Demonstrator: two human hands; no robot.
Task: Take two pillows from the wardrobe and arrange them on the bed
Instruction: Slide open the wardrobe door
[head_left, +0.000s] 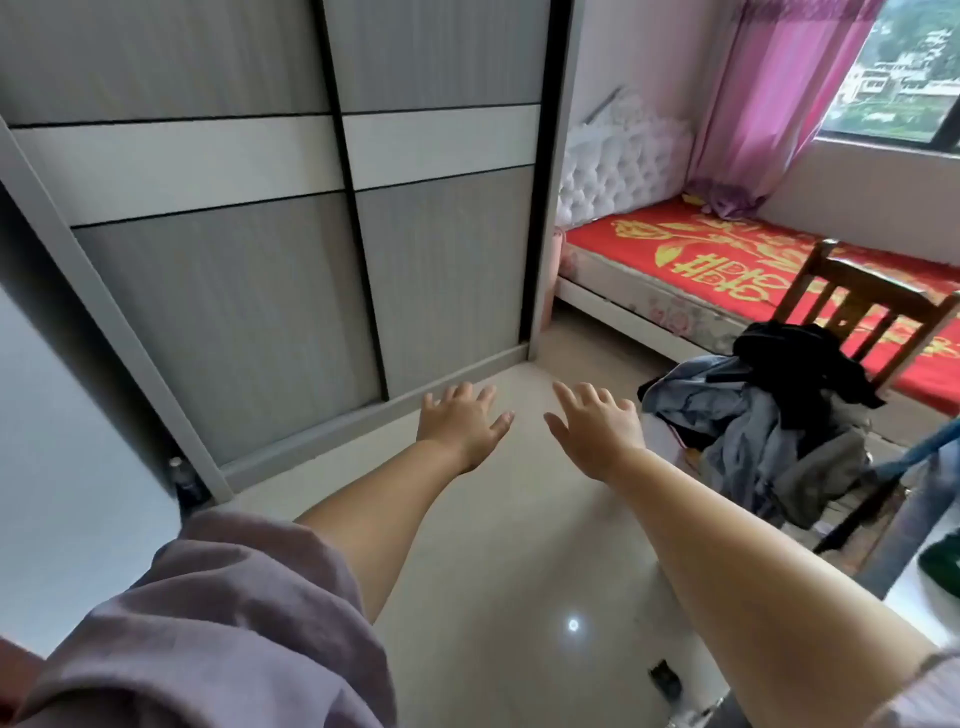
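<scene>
Hands (530, 428) spread, wardrobe (291, 234) shut.

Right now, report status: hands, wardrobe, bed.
Left hand and right hand open, nothing in either grip. Grey sliding-door wardrobe shut, no pillows visible. Red-and-gold covered bed bare. Wooden chair heaped with clothes stands beside the bed.

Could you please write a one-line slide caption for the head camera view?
Both empty hands, left hand and right hand, reach toward the closed wardrobe; no pillows yet on the red bed.
</scene>
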